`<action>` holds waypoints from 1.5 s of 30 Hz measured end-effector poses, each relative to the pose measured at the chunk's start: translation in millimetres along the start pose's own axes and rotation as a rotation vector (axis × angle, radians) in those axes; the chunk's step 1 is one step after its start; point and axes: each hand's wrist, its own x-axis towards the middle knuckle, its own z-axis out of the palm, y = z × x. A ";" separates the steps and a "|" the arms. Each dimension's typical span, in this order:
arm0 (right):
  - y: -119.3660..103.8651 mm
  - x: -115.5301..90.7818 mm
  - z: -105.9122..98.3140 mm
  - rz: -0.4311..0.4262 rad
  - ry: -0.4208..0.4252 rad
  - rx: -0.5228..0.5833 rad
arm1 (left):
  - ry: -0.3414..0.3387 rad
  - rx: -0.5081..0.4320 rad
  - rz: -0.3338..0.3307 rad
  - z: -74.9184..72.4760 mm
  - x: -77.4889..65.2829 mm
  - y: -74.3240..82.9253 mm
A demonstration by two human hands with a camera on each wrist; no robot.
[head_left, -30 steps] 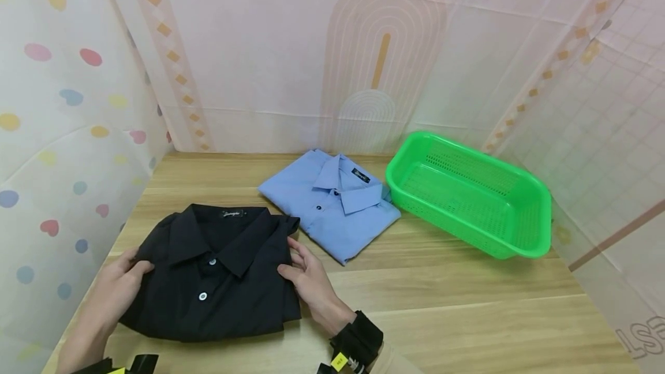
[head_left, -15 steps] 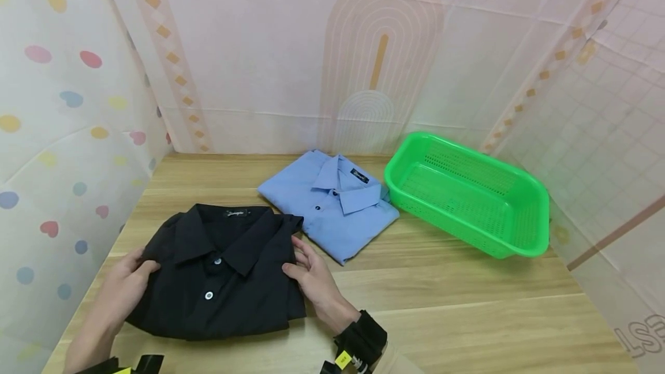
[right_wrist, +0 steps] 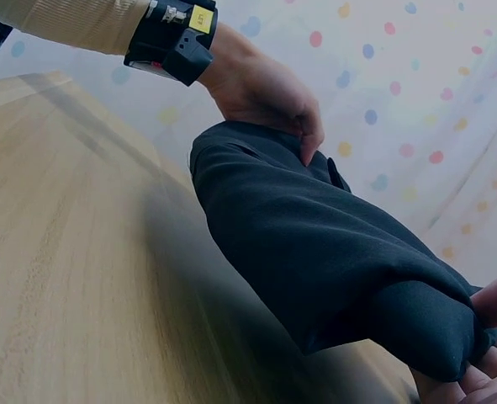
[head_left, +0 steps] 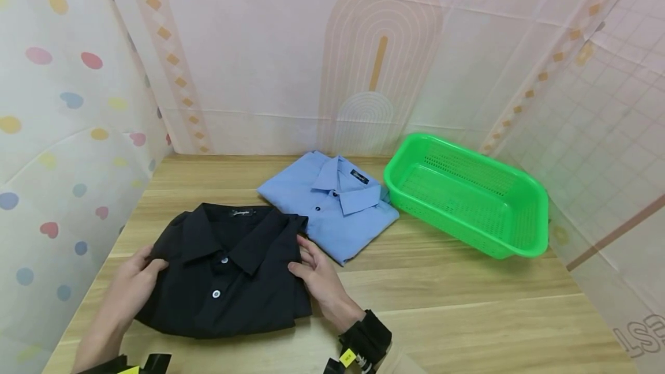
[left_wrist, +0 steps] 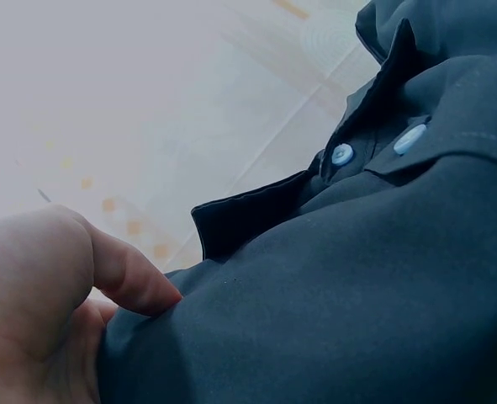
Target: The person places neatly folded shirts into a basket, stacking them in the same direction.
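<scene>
A folded black shirt (head_left: 234, 281) with white buttons and its collar up top is held between my two hands at the front left. My left hand (head_left: 136, 281) pinches its left edge, thumb on top and the other fingers underneath. On the opposite edge, my right hand (head_left: 323, 284) grips the cloth the same way. In the right wrist view the shirt (right_wrist: 315, 244) is lifted off the wood, with a shadow below it. The left wrist view shows the left thumb (left_wrist: 139, 278) pressing on the fabric.
Behind the black shirt lies a folded blue shirt (head_left: 296, 189), its near-left side overlapped by the black collar area in the head view. A green perforated basket (head_left: 462, 229) stands to its right on the wooden table (head_left: 441, 310). Patterned cloth walls (head_left: 249, 74) enclose the back and sides.
Both hands have shifted slightly to the right, carrying the black shirt with them. The blue shirt and green basket stay where they were.
</scene>
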 end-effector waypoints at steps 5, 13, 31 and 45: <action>-0.5 0.4 -3.7 -0.008 -0.009 -0.004 | -0.006 -0.006 -0.003 3.6 0.4 3.5; 0.8 1.1 -10.6 -0.004 -0.004 0.011 | -0.024 -0.027 0.008 9.5 0.0 5.5; -3.8 1.5 -21.4 -0.014 -0.011 0.042 | -0.020 -0.014 0.049 19.1 0.7 13.6; -7.1 -2.4 -27.9 -0.030 0.004 0.016 | -0.016 0.004 0.065 23.7 -3.7 21.5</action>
